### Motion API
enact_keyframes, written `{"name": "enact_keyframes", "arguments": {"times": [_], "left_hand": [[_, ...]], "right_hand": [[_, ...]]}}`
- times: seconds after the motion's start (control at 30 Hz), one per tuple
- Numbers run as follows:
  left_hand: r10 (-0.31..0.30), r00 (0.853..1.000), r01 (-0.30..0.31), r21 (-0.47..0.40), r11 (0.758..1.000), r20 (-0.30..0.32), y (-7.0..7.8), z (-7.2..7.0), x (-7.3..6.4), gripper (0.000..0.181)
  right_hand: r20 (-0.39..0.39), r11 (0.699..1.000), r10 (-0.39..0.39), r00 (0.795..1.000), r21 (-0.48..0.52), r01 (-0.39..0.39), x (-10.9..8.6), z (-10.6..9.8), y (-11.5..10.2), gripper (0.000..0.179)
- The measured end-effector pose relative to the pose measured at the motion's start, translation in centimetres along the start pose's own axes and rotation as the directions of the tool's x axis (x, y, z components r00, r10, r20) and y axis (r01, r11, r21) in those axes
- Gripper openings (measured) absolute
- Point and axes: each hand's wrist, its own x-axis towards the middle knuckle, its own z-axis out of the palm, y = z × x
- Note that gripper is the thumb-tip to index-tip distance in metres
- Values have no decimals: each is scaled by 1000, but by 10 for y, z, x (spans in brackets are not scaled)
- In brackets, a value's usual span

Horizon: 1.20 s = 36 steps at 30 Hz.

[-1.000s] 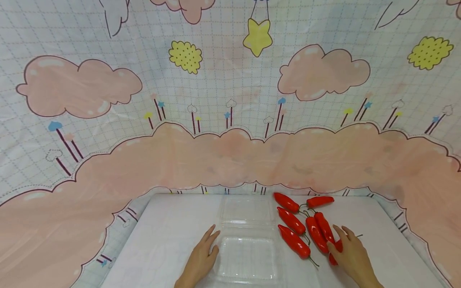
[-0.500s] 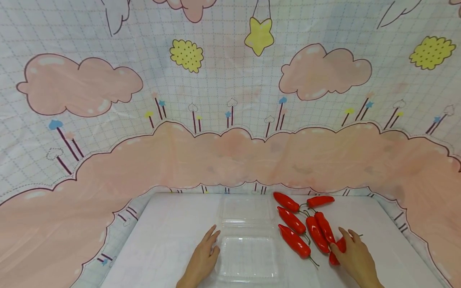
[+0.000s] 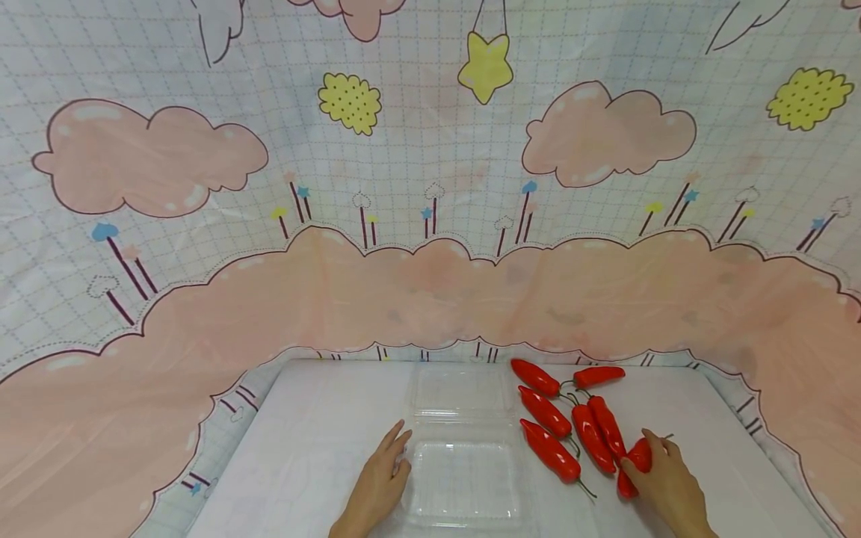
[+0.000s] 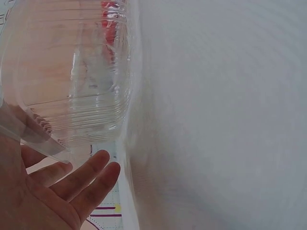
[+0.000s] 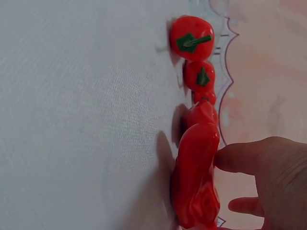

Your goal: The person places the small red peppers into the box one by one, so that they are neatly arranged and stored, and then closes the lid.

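In the head view, my right hand (image 3: pixel 673 486) holds a red pepper (image 3: pixel 639 453) at the near right of the pepper group, thumb on its left side and fingers curled over the far side. The right wrist view has the thumb against the glossy side of that pepper (image 5: pixel 196 167). My left hand (image 3: pixel 377 478) lies beside the clear plastic clamshell container (image 3: pixel 464 478), fingers extended along its left rim. In the left wrist view, that hand's loosely spread fingers (image 4: pixel 91 184) are at the corner of the clear container (image 4: pixel 76 105), which shows nothing inside.
Several more red peppers with green stems (image 3: pixel 551 452) lie right of the container, some touching one another. The container's lid (image 3: pixel 460 392) is folded back away from me. A white table (image 3: pixel 303 433) carries everything, with a printed cloth (image 3: pixel 430 291) rising behind it.
My right hand has shifted slightly right, and its fingers have drawn in around the near pepper, which has moved a little. The left hand has stayed by the container.
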Motion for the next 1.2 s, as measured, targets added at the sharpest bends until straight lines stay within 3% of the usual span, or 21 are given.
{"name": "enact_keyframes", "arguments": {"times": [0.37, 0.73, 1.2], "left_hand": [[13, 1000, -13, -8, 1000, 3, 0, -1, 0, 43], [4, 1000, -4, -23, 1000, 17, -1, -1, 1, 44], [10, 1000, -9, -22, 1000, 21, -3, 0, 1, 44]], "right_hand": [[6, 998, 31, 1000, 51, -31, 6, 4, 6, 87], [-43, 986, 105, 994, 131, -99, 10, 10, 5, 78], [-46, 986, 61, 997, 158, -53, 10, 7, 10, 72]]}}
